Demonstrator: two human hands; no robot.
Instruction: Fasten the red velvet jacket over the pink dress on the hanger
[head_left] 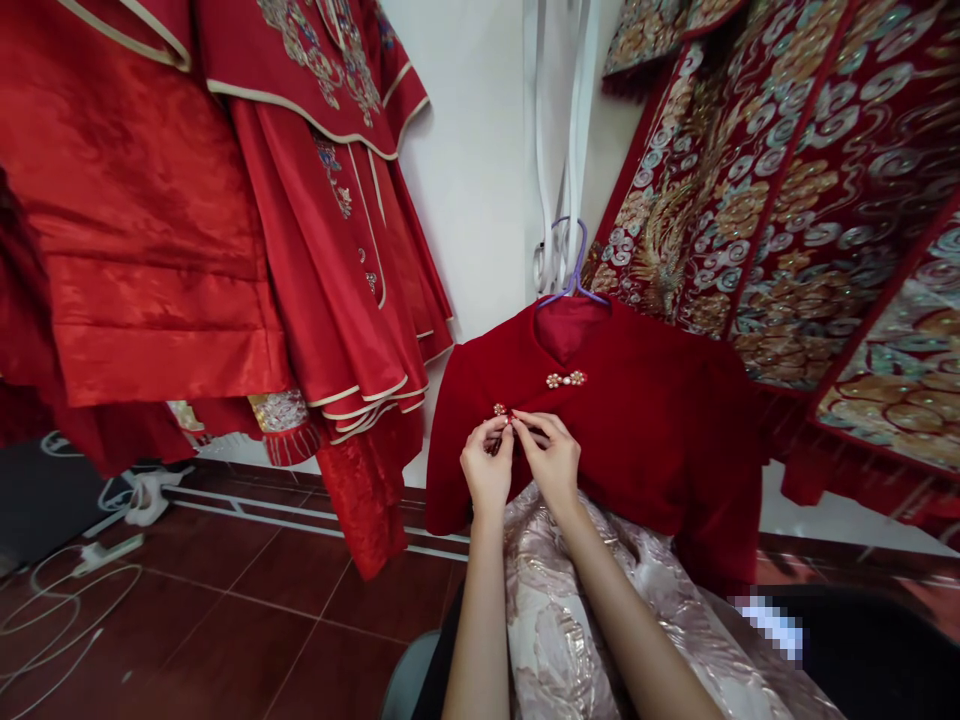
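Note:
A dark red velvet jacket hangs in front of me on a purple hanger. A pearl-beaded frog button sits fastened below its collar. Lower on the chest is a second beaded frog button, partly covered by my fingers. My left hand pinches this lower fastener from the left. From the right, my right hand closes thumb and forefinger on the same spot, the fingertips of both hands nearly touching. The fine parts between the fingertips are hidden. Under my forearms lies shiny pale pink patterned fabric.
Red garments with pale trim hang at the left. Richly embroidered red garments hang at the right. White straps run above the hanger. A white cable and a power strip lie on the tiled floor.

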